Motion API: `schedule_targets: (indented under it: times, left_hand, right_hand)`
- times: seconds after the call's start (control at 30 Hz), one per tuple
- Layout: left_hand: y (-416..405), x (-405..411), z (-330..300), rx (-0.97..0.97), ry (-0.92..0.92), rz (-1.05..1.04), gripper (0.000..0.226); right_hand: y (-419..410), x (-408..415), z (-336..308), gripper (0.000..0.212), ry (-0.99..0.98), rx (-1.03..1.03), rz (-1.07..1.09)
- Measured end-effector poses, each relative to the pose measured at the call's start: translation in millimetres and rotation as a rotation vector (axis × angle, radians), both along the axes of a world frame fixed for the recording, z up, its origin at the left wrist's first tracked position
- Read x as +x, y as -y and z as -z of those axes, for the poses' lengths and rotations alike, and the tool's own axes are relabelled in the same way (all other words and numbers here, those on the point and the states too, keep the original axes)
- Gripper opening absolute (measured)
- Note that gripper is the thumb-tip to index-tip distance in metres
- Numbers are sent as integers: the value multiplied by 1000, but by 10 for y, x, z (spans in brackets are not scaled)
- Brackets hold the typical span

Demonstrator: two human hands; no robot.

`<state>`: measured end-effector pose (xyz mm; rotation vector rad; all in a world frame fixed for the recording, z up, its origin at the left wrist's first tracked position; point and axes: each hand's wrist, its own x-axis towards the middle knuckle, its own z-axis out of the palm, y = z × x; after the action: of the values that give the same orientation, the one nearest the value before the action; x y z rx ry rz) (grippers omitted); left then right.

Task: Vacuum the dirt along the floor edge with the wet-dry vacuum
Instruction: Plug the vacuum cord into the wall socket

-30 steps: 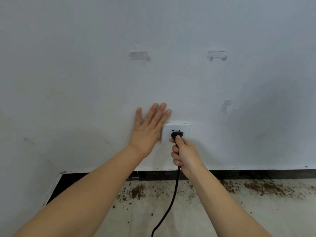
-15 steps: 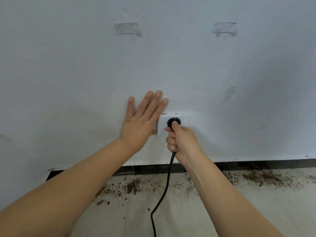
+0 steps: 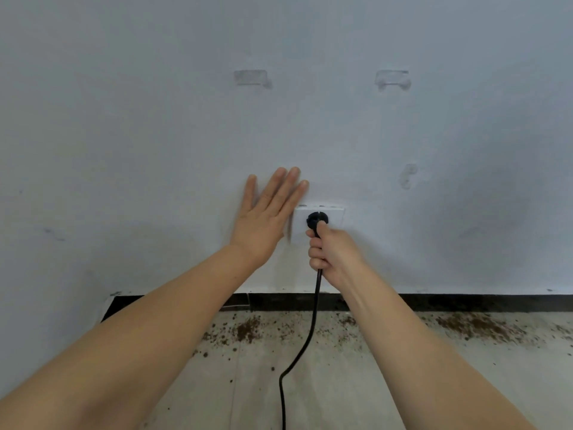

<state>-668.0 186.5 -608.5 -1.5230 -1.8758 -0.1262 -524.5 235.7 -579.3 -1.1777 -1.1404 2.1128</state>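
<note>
One white wall (image 3: 155,119) fills the field from 9 through 12 to 3 o'clock; one pale floor (image 3: 356,392) occupies the band toward 6 o'clock; one dark skirting strip (image 3: 465,303) runs between them. Two bare forearms enter from 7 and 5 o'clock and converge near centre. Brown dirt (image 3: 474,328) lies scattered along the floor edge just beside the skirting, in two main patches: one at 4 o'clock, one smaller at 6 o'clock (image 3: 248,330), with loose specks around each. One left hand (image 3: 266,215), fingers straight and spread wide, presses flat on the wall, its fingertips just beside the upper left corner of one white socket plate (image 3: 333,217). One right hand (image 3: 331,252), fingers curled, grips one black plug (image 3: 317,219) seated against the socket plate. One black cord (image 3: 305,339) hangs from this fist toward 6 o'clock, bending once on the floor before leaving the lower edge. Three faint adhesive marks sit on the wall: two rectangular at 12 o'clock (image 3: 251,78) and 1 o'clock (image 3: 392,79), one small at 2 o'clock (image 3: 408,176). The vacuum body is outside the field.
</note>
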Motion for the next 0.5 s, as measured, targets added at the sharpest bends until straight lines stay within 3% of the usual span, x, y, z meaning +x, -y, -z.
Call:
schedule_targets:
  times: [0.13,0.33,0.4,0.5]
  left_hand:
    - [-6,-25,8,-30,5,8,142]
    - [21,56,-50,-92,49,-78,135]
    - [72,104,-85,-116,87,-57,125]
    - [279,240,-315,-231,211,4,111]
  right_hand:
    - [16,-46,106,32,-14,78,68]
    - [6,7,18,31,-35,-11,4]
    - [12,74,-55,33,101,8,-85]
    - [79,287,-246,46,483,205,-251]
